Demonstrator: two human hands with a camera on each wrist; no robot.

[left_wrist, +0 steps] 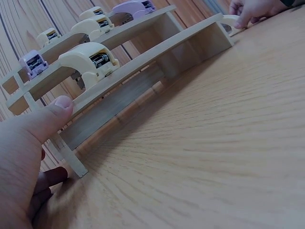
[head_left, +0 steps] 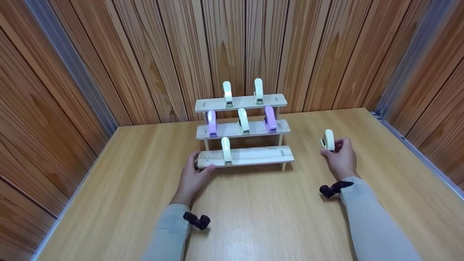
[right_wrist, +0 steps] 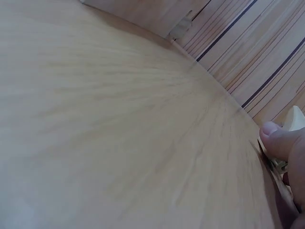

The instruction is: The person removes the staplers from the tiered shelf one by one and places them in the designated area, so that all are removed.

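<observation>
A three-step wooden display stand [head_left: 253, 156] stands at mid-table in the head view. My left hand [head_left: 192, 177] grips the left end of its lowest step, thumb [left_wrist: 61, 105] along the front edge and fingers around the end. On that step, near the left, stands a cream stapler [head_left: 226, 150]. The middle step holds a purple stapler [head_left: 212, 123], a cream one between, and another purple stapler [head_left: 270, 119] at the right. Two cream staplers are on the top step. Right of the stand, my right hand [head_left: 342, 157] pinches a cream stapler [head_left: 328, 140], partly hidden by the fingers in the right wrist view.
The wooden table [head_left: 127, 203] reaches back to a plank wall [head_left: 174, 54], with further plank walls at left and right. A grey metal strip [head_left: 417, 152] runs along the table's right edge. Each wrist wears a small black camera [head_left: 197, 220].
</observation>
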